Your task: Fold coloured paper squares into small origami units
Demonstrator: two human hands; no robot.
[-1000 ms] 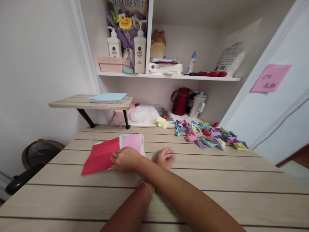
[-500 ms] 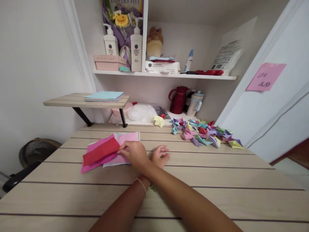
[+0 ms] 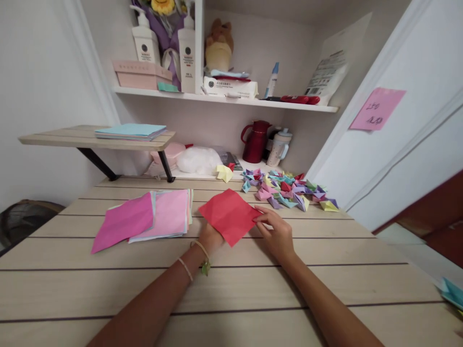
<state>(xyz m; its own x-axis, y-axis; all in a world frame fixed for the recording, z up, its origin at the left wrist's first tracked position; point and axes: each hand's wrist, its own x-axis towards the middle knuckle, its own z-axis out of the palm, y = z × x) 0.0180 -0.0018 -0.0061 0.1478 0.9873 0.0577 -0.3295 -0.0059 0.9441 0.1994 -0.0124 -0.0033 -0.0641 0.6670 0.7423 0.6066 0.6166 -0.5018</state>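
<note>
A red square sheet of paper is held just above the striped wooden table, in front of me. My left hand grips its lower left edge, with the fingers tucked under the sheet. My right hand pinches its right corner. To the left lies a stack of pink and pale sheets, with a magenta sheet slid off its left side. A heap of several small folded paper pieces in mixed colours lies behind my right hand.
A yellow folded piece sits near the back. A red jug and a lidded cup stand under the wall shelf. A low side shelf carries more paper. A pink note is stuck on the right.
My arms have uncrossed. The red sheet has come off the stack and moved right to the middle, now held by both hands. The view has shifted right and down.
</note>
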